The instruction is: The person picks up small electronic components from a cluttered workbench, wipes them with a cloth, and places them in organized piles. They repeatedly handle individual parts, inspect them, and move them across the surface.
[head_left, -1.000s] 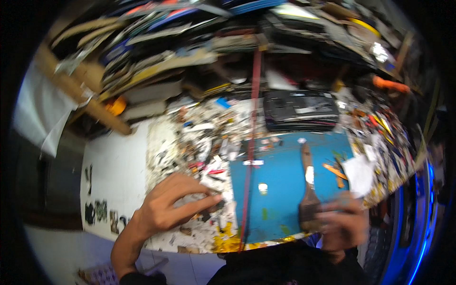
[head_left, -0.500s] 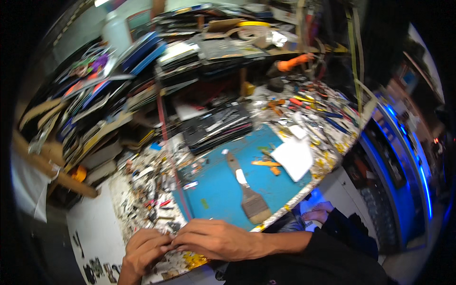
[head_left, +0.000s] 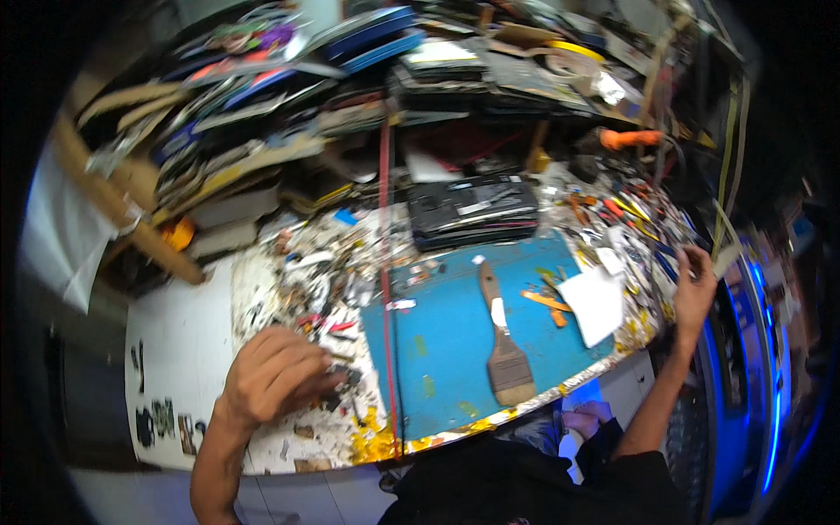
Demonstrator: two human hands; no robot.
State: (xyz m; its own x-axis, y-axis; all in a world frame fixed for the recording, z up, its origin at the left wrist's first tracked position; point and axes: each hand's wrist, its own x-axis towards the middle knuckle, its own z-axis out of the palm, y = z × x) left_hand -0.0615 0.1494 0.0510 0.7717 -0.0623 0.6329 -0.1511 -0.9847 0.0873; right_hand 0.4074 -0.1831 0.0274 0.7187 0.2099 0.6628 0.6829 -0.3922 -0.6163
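Note:
My left hand [head_left: 273, 374] hovers over the littered left part of the bench, its fingers curled inward and partly smeared. Something dark shows by its fingertips, but I cannot make out what it is. At the bench's right edge my right hand [head_left: 696, 293] is raised beside the hand tools [head_left: 634, 210], fingers bent and apart, with nothing visible in them. Between the hands lies a blue work mat [head_left: 437, 350]. On it rest a flat paintbrush [head_left: 507, 363] with a brown handle, a white sheet-like piece [head_left: 597, 306] and small orange pieces [head_left: 549, 304].
Dark flat devices [head_left: 472, 210] are stacked behind the mat. A red strap [head_left: 384, 236] hangs down across the bench. Shelves above are crammed with flat panels and a blue box [head_left: 372, 35]. Small parts [head_left: 332, 271] cover the bench's left side. A wooden post [head_left: 131, 201] stands left.
My hands were together at the bench's near edge and have parted. The right swung far right to the tools; the left stayed over the clutter. The view has shifted.

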